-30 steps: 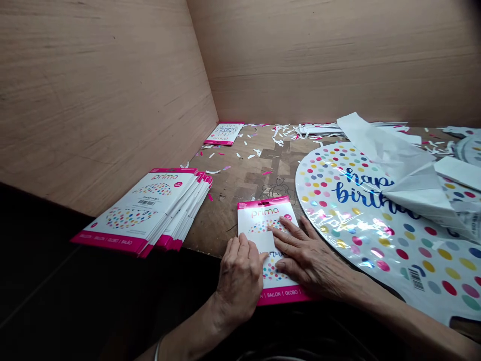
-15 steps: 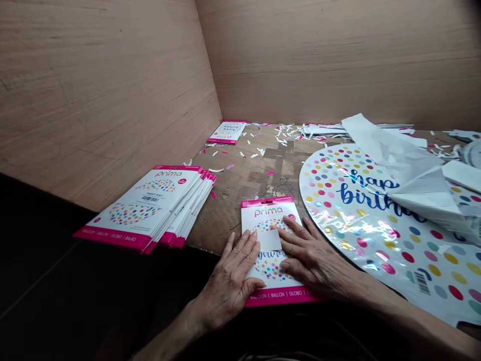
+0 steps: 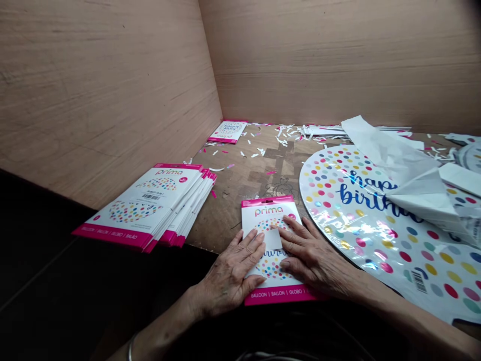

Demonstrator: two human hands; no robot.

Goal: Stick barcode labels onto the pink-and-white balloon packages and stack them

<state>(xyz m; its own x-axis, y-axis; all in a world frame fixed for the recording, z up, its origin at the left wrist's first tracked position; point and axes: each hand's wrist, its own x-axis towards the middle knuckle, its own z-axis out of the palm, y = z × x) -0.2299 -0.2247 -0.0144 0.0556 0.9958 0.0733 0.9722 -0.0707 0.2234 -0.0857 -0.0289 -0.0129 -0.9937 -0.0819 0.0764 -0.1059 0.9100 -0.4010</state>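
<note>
A pink and white balloon packet point(image 3: 268, 211) printed "prima" lies face up at the table's near edge. On its middle sits a small blank white label point(image 3: 273, 239), covering part of the lettering. My left hand point(image 3: 240, 265) rests flat on the packet's left side, fingers stretched toward the label. From the right, my right hand point(image 3: 308, 253) lies spread over the packet, its fingertips at the label's right edge. Both palms face down. Whether the label is stuck down, I cannot tell.
Left of my hands, a fanned stack of balloon packets point(image 3: 150, 205) overhangs the table edge. Another small packet pile point(image 3: 227, 131) stands in the back corner. A large dotted birthday balloon point(image 3: 338, 200) lies right, under crumpled white paper point(image 3: 406, 165). Paper scraps litter the wooden table point(image 3: 240, 175).
My left hand has slid slightly right across the packet, fingers closer to the label. A bracelet on the left wrist now shows. The right hand stays almost still.
</note>
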